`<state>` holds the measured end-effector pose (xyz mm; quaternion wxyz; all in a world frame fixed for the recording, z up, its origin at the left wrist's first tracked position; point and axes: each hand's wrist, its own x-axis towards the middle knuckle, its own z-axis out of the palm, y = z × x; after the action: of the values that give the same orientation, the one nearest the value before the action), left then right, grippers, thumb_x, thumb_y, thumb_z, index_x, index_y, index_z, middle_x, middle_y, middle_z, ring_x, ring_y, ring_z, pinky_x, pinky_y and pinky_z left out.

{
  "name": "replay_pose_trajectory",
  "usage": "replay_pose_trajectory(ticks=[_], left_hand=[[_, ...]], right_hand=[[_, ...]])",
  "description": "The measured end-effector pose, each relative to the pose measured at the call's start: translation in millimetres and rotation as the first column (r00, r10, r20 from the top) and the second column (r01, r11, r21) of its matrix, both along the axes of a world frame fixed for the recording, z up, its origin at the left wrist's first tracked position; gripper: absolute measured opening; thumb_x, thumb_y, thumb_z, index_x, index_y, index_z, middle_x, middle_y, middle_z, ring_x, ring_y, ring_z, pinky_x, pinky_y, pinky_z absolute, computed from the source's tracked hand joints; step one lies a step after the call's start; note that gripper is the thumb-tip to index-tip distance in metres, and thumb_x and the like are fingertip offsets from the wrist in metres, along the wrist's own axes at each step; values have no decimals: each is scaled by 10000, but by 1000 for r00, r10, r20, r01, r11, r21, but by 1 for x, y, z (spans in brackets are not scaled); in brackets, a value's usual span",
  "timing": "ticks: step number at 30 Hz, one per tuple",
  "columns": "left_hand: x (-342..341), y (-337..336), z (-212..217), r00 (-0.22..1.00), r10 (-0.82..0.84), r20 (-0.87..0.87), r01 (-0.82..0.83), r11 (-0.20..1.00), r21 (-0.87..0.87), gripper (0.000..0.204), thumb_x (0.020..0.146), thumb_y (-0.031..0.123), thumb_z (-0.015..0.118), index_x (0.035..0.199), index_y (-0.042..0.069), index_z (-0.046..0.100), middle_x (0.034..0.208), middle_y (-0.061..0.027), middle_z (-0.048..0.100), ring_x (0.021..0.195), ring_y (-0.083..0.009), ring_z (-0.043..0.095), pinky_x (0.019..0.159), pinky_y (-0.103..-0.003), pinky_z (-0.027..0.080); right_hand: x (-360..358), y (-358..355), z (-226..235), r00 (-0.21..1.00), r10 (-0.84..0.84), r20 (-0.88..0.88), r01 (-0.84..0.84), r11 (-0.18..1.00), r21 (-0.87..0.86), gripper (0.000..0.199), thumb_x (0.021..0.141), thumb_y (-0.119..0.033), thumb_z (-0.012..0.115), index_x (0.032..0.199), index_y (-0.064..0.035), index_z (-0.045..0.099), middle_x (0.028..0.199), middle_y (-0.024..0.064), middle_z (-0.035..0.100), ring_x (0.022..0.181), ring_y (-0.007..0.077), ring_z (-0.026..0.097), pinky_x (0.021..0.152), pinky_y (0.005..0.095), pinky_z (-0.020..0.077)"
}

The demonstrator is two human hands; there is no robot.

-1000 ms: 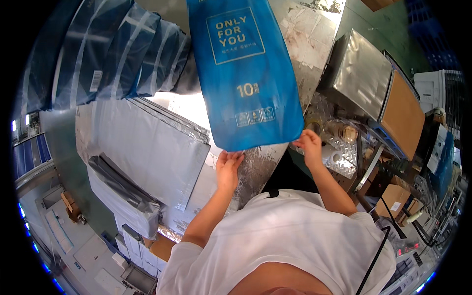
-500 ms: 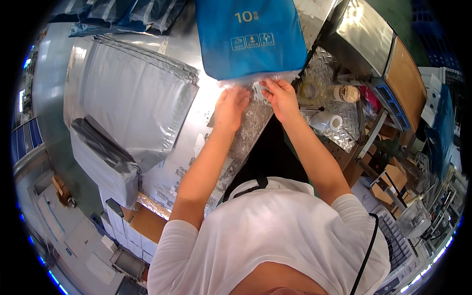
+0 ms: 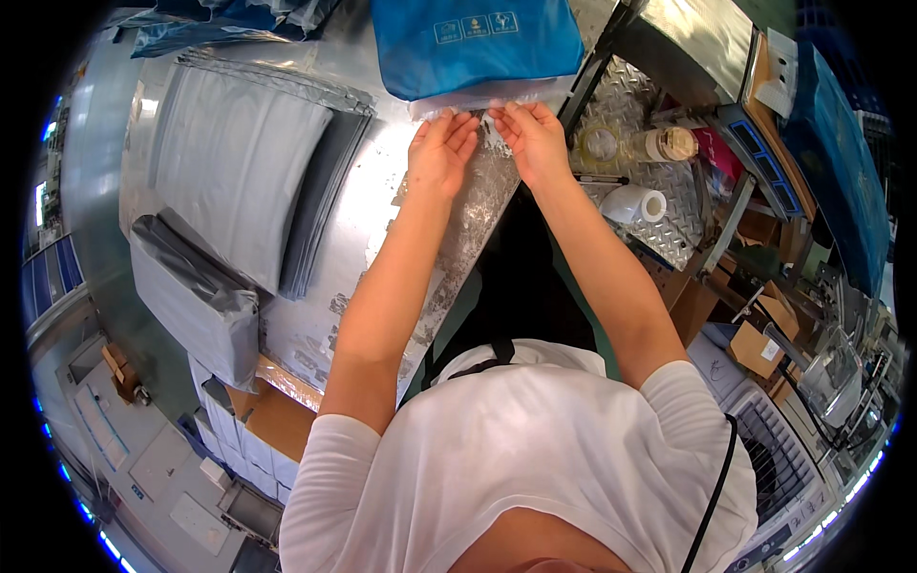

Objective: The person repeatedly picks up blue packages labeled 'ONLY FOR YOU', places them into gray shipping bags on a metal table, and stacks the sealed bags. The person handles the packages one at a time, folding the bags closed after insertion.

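Note:
A blue plastic bag [image 3: 478, 57] with pale printing lies at the far side of the metal table [image 3: 368, 205], and a clear strip [image 3: 478, 95] runs along its near edge. My left hand [image 3: 442, 158] is at the left part of that strip, palm partly up, fingertips bent against it. On the right part, my right hand [image 3: 532, 143] pinches the strip between thumb and fingers. Both hands are close together, and the strip between the fingertips is partly hidden.
Left of my arm lie a stack of grey plastic bags [image 3: 234, 153] and a folded grey bundle [image 3: 196, 301]. A tape roll [image 3: 600, 143], a jar [image 3: 673, 144] and a white roll [image 3: 632, 203] sit on a patterned metal plate at right, near a device with a blue-edged panel [image 3: 759, 158].
The blue bag and both hands now appear higher in the picture, farther from my body. My left fingers, blurred before, show clearly at the strip. The surroundings have shifted slightly in view.

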<state>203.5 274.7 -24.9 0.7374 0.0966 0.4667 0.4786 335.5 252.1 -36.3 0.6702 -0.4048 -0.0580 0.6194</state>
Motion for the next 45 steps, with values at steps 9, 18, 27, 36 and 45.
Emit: replay_pose_trajectory(ticks=[9, 18, 27, 36, 45], left_hand=[[-5, 0, 7, 994, -55, -97, 50, 998, -46, 115, 842, 111, 528, 914, 22, 518, 884, -124, 607, 800, -218, 605, 645, -282, 495], [-92, 62, -21, 885, 117, -450, 43, 943, 330, 276, 880, 184, 443, 1059, -20, 495, 946, -115, 568, 822, -173, 556, 725, -299, 454], [-11, 153, 15, 960, -259, 106, 217, 928, 302, 641, 904, 472, 329, 1359, 38, 203, 1367, -144, 285, 1175, -269, 393, 945, -359, 374], [-2, 174, 227, 458, 5, -889, 769, 500, 399, 748, 734, 291, 586, 1376, 131, 236, 1378, -278, 196, 1265, -398, 241, 1023, -418, 214], [-31, 148, 425, 473, 393, -789, 787, 214, 579, 812, 753, 376, 589, 1374, 33, 194, 1405, -241, 168, 1325, -324, 133, 1057, -379, 110]], right_hand=[[1, 1, 2, 1000, 7, 5, -7, 1000, -13, 51, 819, -57, 575, 805, -51, 527, 870, 116, 626, 840, 207, 609, 732, 280, 475], [115, 31, 19, 769, -257, 585, 136, 960, 243, 136, 884, -153, 489, 905, -31, 546, 780, 57, 566, 725, 108, 528, 609, 232, 403], [115, 164, 10, 907, 294, 303, -352, 923, 157, 853, 788, -562, 504, 1404, -131, 103, 1426, 116, 176, 1290, 279, 211, 1029, 405, 242], [75, 119, 73, 800, 314, -512, -149, 930, 337, 692, 723, -379, 618, 1297, -81, 370, 1243, 165, 459, 1042, 301, 510, 861, 447, 448], [42, 185, 279, 847, 456, -274, -71, 607, 791, 629, 791, -421, 550, 1268, -48, 383, 1219, 164, 470, 1062, 289, 506, 880, 428, 449]])
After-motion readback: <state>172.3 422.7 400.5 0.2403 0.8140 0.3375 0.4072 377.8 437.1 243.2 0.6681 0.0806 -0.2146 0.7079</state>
